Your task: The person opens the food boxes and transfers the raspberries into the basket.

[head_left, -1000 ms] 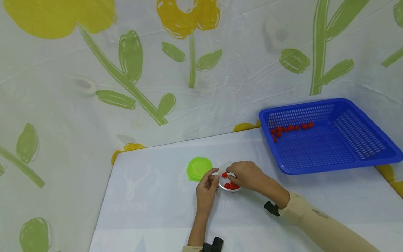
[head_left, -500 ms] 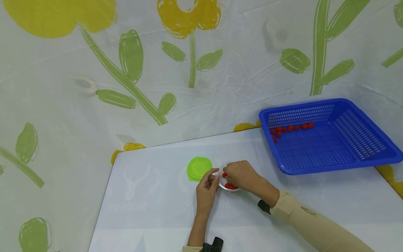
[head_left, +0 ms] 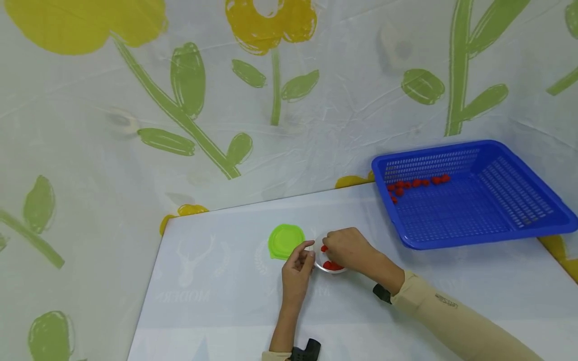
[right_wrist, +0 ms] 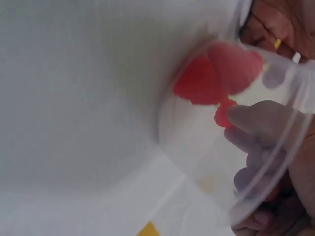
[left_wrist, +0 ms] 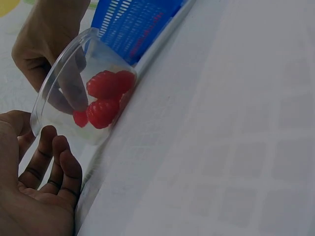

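A clear round plastic tub with red raspberries on its bottom stands on the white table. My left hand is at its left side, thumb and index finger at the rim, the other fingers loosely bent. From above, my right hand reaches into the tub. In the right wrist view, a small raspberry is pinched at its thumb and fingertips, close beside the larger berries. Just left of the tub lies a bright green lid.
A blue perforated basket stands at the table's right, with several raspberries along its far left side. Behind the white table hangs a flower-printed cloth. The table's left edge slopes down at left.
My right hand has lowered and turned over the tub, its fingers coming together at a raspberry inside. The left hand, lid and basket have stayed in place.
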`<state>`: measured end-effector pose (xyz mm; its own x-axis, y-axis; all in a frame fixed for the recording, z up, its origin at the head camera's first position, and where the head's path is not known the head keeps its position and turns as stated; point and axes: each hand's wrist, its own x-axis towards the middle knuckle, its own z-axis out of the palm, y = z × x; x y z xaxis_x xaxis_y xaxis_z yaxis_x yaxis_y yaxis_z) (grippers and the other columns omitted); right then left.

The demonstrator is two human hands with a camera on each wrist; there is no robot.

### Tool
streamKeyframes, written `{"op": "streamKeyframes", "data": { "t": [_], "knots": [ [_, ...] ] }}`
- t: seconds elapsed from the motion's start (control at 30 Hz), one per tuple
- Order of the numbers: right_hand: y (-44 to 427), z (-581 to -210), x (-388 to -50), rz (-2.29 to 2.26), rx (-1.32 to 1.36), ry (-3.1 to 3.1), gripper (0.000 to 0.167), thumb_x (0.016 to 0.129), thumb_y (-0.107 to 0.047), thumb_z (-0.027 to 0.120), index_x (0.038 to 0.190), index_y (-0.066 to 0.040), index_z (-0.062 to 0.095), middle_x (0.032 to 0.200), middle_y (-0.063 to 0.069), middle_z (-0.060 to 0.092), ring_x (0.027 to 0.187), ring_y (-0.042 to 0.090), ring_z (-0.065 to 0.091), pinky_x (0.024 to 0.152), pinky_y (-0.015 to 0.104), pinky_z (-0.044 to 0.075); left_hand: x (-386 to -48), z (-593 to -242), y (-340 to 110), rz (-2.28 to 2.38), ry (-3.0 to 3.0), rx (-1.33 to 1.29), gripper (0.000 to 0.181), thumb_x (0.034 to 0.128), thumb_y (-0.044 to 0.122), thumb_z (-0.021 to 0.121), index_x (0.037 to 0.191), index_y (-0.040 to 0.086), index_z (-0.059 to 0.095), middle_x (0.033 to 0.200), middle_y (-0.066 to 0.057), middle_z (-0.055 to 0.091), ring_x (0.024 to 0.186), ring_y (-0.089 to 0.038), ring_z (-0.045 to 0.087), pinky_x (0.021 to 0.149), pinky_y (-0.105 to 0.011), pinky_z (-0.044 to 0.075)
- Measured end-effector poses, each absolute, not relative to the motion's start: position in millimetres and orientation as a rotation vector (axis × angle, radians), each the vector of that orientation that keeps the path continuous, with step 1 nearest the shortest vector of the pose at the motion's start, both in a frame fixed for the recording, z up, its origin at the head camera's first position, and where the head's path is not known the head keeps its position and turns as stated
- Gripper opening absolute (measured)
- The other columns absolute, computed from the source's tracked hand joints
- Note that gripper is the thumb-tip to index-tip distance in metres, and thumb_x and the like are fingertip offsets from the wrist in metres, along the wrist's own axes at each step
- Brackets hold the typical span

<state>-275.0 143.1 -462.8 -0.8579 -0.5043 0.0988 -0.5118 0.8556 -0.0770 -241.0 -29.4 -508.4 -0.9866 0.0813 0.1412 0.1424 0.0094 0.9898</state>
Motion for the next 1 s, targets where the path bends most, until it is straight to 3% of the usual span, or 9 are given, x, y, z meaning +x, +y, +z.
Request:
{"op": "streamKeyframes", "data": {
  "t": [0.17, 0.43, 0.77, 1.0],
  "knots": [
    [154, -450, -272, 0.325, 0.788, -3.008, 0.01, 0.082, -0.017, 0.08, 0.08, -0.011, 0.072, 0.065, -0.007, 0.053, 0.054, 0.008, 0.045, 0.048, 0.021, 0.041, -239, -498, -28, -2.148, -2.211, -0.239, 0.025, 0.0978, 0.007, 0.064, 0.122, 0.002, 0.068, 0.083, -0.011, 0.059, 0.067, -0.014, 0.054, 0.061, -0.019, 0.049],
    [173, -443, -265, 0.612, 0.753, -3.019, 0.016, 0.083, -0.017, 0.081, 0.096, -0.008, 0.078, 0.075, -0.006, 0.066, 0.061, 0.005, 0.051, 0.056, 0.02, 0.047, -239, -498, -28, -2.157, -2.23, -0.227, 0.025, 0.0982, 0.006, 0.063, 0.122, 0.004, 0.068, 0.084, -0.011, 0.06, 0.069, -0.013, 0.056, 0.063, -0.019, 0.051],
    [200, -419, -256, 0.75, 0.661, -2.993, 0.015, 0.085, -0.018, 0.08, 0.099, -0.014, 0.077, 0.064, -0.013, 0.047, 0.059, 0.005, 0.043, 0.05, 0.021, 0.039, -239, -499, -29, -2.168, -2.232, -0.225, 0.025, 0.0983, 0.008, 0.064, 0.123, 0.004, 0.068, 0.084, -0.011, 0.059, 0.07, -0.011, 0.055, 0.064, -0.019, 0.05],
    [233, -398, -259, 0.838, 0.538, -2.952, 0.009, 0.087, -0.016, 0.078, 0.096, -0.017, 0.075, 0.062, -0.012, 0.041, 0.056, 0.005, 0.039, 0.049, 0.023, 0.032, -239, -501, -29, -2.182, -2.214, -0.223, 0.025, 0.0982, 0.007, 0.064, 0.123, 0.003, 0.068, 0.082, -0.008, 0.058, 0.068, -0.023, 0.055, 0.063, -0.02, 0.05]
  ]
}}
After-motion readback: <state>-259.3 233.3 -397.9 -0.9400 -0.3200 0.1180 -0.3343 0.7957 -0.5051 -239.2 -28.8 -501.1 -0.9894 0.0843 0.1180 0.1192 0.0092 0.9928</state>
